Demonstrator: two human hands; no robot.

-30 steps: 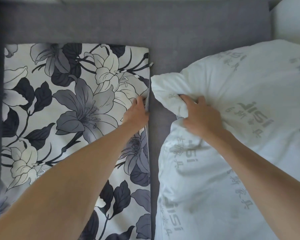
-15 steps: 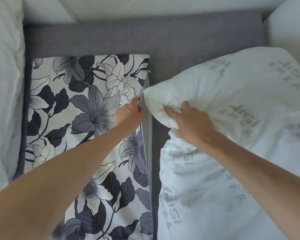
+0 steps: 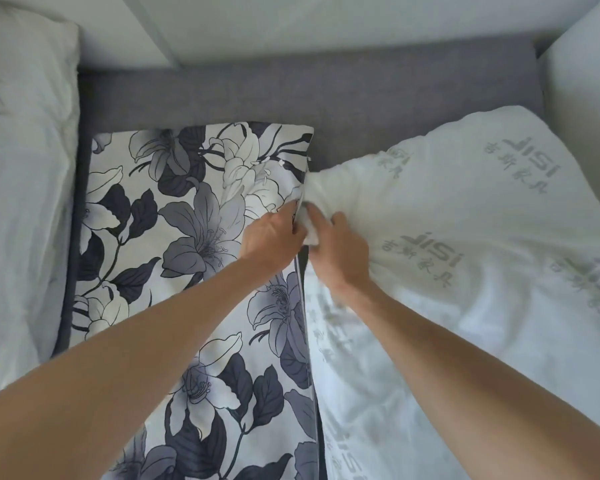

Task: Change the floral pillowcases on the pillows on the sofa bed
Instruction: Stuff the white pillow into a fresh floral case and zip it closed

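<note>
A flat floral pillowcase (image 3: 187, 237), grey and white lilies, lies on the grey sofa bed (image 3: 326, 98) at the left centre. Its open edge runs down the middle. My left hand (image 3: 274, 237) pinches the upper layer of that edge and lifts it slightly. A bare white pillow (image 3: 482, 271) with grey printed lettering lies to the right. My right hand (image 3: 336, 247) grips the pillow's near corner, bunched tight, and holds it right against the pillowcase opening. The corner's tip touches the lifted edge.
Another white pillow (image 3: 21, 202) lies along the left edge. A white cushion or armrest (image 3: 586, 81) stands at the far right. A pale wall (image 3: 326, 22) rises behind the sofa's grey back strip.
My right hand has pushed the pillow corner leftward until it meets the pillowcase opening. My left hand has stayed on the edge, now lifting it. The camera view has tilted upward.
</note>
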